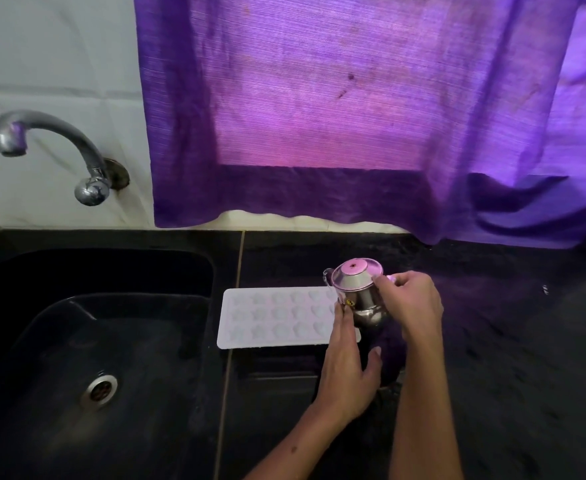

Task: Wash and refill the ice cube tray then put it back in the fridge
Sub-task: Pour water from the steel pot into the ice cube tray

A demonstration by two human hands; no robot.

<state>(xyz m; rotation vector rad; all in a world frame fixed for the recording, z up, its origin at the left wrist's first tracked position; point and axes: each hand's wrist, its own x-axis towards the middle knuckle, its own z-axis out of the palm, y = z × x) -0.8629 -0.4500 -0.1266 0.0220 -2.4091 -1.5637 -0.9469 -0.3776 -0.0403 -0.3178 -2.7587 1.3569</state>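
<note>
Steel jug (359, 292) tilts over the white ice cube tray (277, 317) on the black counter (492, 341); right hand (411, 303) pinches its handle, left hand (348, 368) steadies it, tray at nine o'clock.

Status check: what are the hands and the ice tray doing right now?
Both hands on steel jug: right hand grips it, left hand steadies below. Ice cube tray flat on counter beside sink. Nothing blocking.
</note>
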